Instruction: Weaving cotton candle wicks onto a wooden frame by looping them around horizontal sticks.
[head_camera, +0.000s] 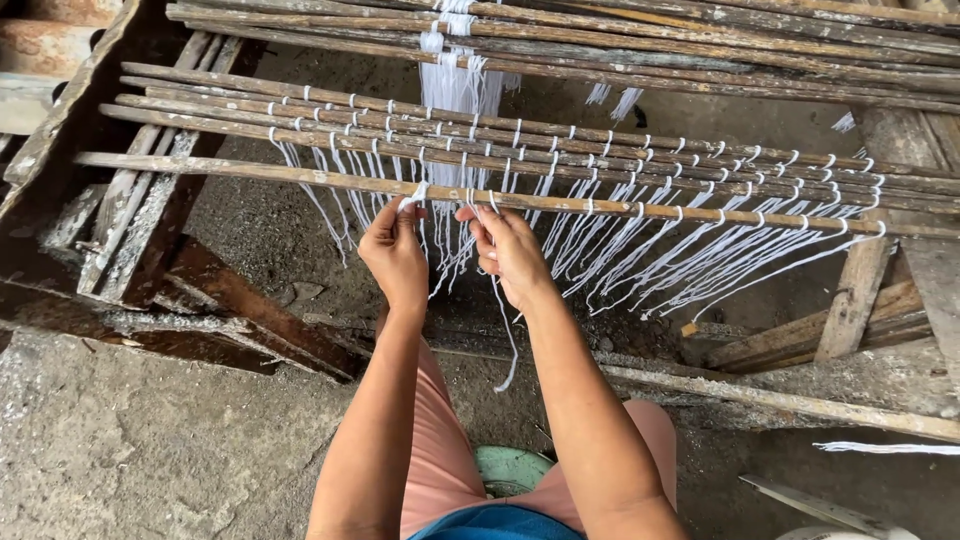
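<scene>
Pinching white cords (455, 235) at one stick (600, 207), two hands: left hand (395, 255), right hand (510, 255).

No packages, labels, signs or screens are anywhere to be seen from where I stand. Nothing here carries print or a display of any kind.
</scene>
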